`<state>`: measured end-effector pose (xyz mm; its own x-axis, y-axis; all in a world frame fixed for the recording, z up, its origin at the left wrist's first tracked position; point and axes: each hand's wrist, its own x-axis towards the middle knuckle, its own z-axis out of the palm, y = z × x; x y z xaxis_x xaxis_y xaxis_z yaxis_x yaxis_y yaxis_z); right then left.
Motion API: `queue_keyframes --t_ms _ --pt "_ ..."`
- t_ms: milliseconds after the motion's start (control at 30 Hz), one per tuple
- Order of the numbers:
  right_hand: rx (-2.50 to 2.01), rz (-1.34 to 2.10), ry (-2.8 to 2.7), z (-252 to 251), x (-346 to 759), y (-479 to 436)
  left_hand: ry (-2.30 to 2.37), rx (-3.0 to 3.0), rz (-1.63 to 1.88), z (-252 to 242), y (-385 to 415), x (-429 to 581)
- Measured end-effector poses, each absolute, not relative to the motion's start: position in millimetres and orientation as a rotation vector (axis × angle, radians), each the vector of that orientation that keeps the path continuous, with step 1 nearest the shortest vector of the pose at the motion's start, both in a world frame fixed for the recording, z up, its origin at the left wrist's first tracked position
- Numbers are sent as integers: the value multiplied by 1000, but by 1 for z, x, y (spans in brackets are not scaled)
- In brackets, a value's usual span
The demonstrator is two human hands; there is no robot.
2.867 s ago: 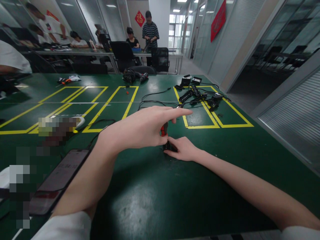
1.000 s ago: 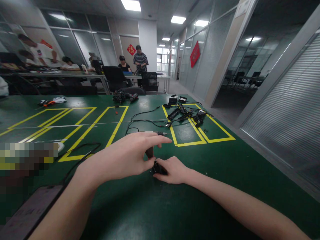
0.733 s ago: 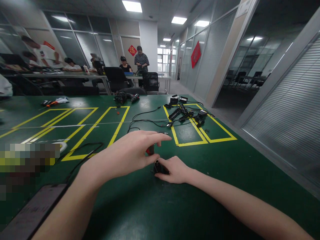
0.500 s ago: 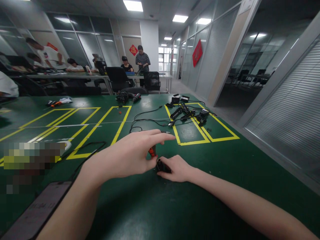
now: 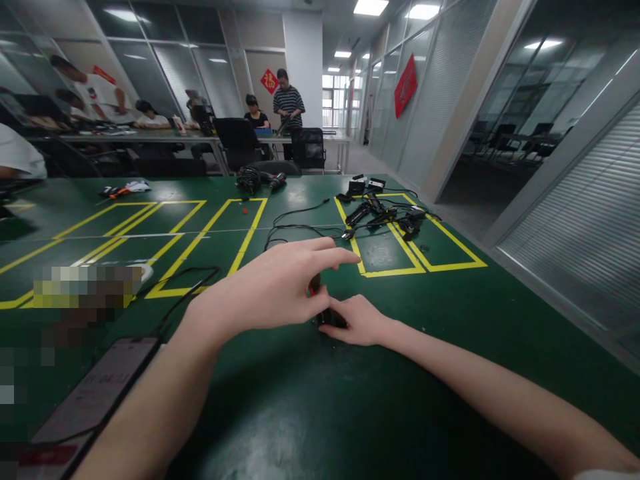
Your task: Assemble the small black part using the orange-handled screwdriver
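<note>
My left hand (image 5: pixel 280 283) reaches in from the lower left, its thumb and curled fingers closed on a red-and-black handled tool (image 5: pixel 314 285). Most of that tool is hidden behind the fingers, so its kind does not show; the index finger points out to the right. Just below, my right hand (image 5: pixel 360 321) grips a small black part (image 5: pixel 333 319) low against the green table. The left thumb tip is right at the top of this part, and whether it touches cannot be made out.
Beyond my hands lie black parts and cables (image 5: pixel 373 210) over yellow tape outlines (image 5: pixel 395 272). A power drill (image 5: pixel 277 181) and coiled black cable (image 5: pixel 249 179) sit at the far edge. A phone (image 5: pixel 100 387) lies by my left forearm. People work at another table behind.
The view has tilted down slightly, so the scene sits higher. My left hand has come down closer to the black part, covering its top. Both grips stay the same.
</note>
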<state>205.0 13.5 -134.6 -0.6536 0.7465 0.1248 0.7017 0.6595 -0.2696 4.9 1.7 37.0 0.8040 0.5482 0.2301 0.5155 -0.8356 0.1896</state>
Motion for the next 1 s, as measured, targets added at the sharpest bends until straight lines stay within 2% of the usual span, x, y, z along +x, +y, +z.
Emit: queue_keyframes --t_ms 267,1000 --pt "-1176 277 -2649 -135 205 13 830 2888 543 32 6 13" --pt "-1183 294 -2636 -135 205 13 899 2943 478 34 2 10"
